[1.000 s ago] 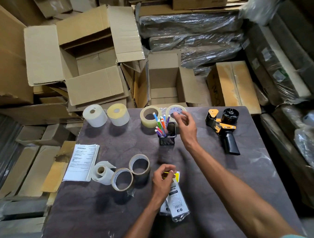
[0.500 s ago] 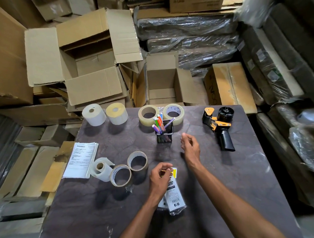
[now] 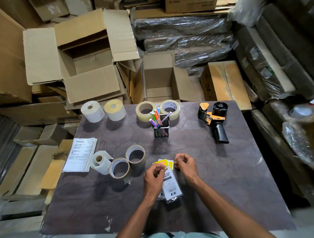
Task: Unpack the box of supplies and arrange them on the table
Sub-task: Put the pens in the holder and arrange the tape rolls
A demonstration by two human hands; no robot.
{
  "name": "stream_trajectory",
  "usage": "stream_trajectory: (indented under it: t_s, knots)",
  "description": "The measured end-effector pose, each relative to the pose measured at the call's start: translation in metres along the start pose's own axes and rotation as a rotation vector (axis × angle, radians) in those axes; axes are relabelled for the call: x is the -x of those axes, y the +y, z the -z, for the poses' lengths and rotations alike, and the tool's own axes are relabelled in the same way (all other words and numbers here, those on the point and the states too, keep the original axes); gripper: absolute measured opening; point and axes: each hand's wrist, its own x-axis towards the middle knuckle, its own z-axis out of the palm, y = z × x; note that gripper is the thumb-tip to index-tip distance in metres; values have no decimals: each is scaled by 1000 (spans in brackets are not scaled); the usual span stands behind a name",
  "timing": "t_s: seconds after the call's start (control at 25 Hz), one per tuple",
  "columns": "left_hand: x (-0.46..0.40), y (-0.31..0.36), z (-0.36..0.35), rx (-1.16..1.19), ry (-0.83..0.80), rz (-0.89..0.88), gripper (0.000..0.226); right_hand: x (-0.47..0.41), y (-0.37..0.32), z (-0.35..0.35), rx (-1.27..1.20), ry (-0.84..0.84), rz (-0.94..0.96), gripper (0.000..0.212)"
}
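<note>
On the dark table [image 3: 222, 174], my left hand [image 3: 154, 177] pinches the yellow top of some plastic-wrapped packets [image 3: 172, 188] lying near the front middle. My right hand [image 3: 185, 166] has its fingers curled right at the packets' upper right corner; whether it grips them is hidden. Along the far edge stand two label rolls [image 3: 92, 111], two clear tape rolls [image 3: 146, 109], a mesh pen holder [image 3: 161, 131] with coloured pens, and a tape dispenser [image 3: 213, 119]. Two brown tape rolls [image 3: 135, 155], a white paper roll [image 3: 99, 161] and a stack of papers [image 3: 80, 156] lie at the left.
A small open cardboard box [image 3: 159, 79] stands just behind the table's far edge. A large open box [image 3: 83, 63] and stacked cartons fill the left. Plastic-wrapped bundles [image 3: 182, 30] pile up at the back and right.
My right hand has drawn back from the clear tape roll at the far edge to the packets near my left hand, and its fingers have curled. My left hand stays on the packets.
</note>
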Motion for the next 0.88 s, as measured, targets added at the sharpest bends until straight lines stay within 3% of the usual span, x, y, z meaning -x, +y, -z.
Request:
stream_trajectory:
  t_s: [0.24,0.44,0.52,0.72,0.88]
  knots:
    - [11,-16,4,-207,73,-37,22,20,14,-4,152,-19,-20,4]
    - [20,-12,7,-148,43,114,44,42,16,-8,315,-71,-31,22]
    - [18,-16,7,-80,11,158,47,48,18,-11,306,-111,-42,29]
    - [20,-12,9,79,-33,198,43,57,16,-13,210,-175,-64,21]
    - [20,-6,26,-144,44,41,39,63,14,-8,50,-204,-142,16]
